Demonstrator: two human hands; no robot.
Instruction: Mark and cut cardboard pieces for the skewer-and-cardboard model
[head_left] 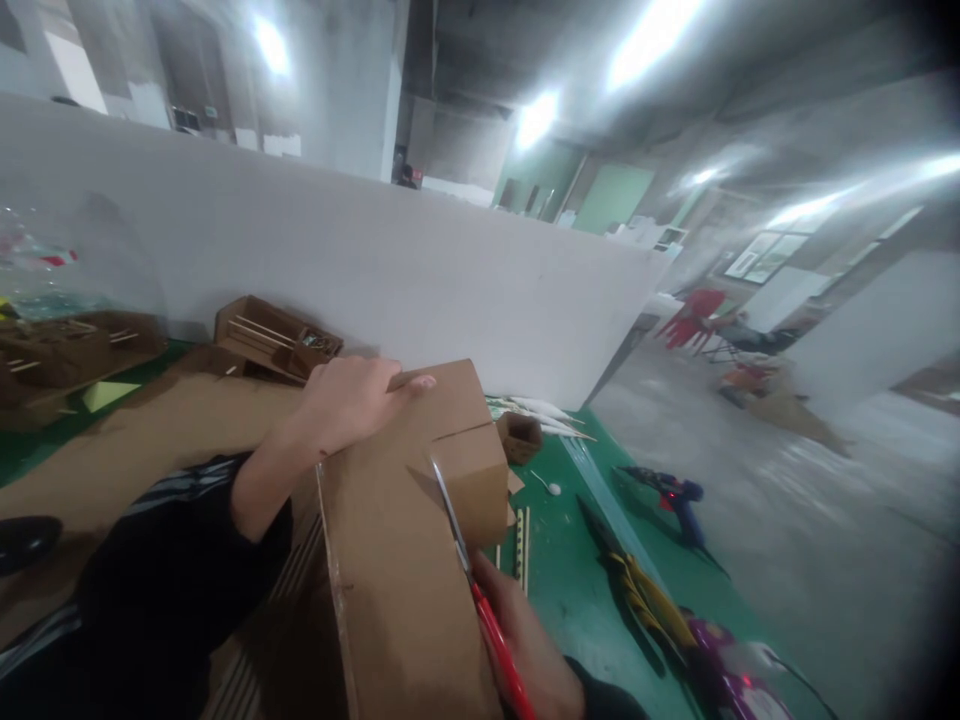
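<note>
A brown cardboard box (405, 560) stands in front of me, with a dark slit across its upper right part. My left hand (352, 395) is closed over the far left edge of the box, its thumb lying on the cardboard. In my right hand (517, 615), low on the right side of the box, is a pair of red-handled scissors (491, 625). Their silver blade points up and away, its tip at the cardboard below the slit. My right fingers are partly hidden by the handle and the box.
On the green tabletop (559, 540) to the right are yellow-handled shears (645, 595), a blue glue gun (679, 500), a purple device (731, 665) and a small cardboard box (519, 437). Cardboard pieces (274, 335) stand at the back left before a white partition (360, 250).
</note>
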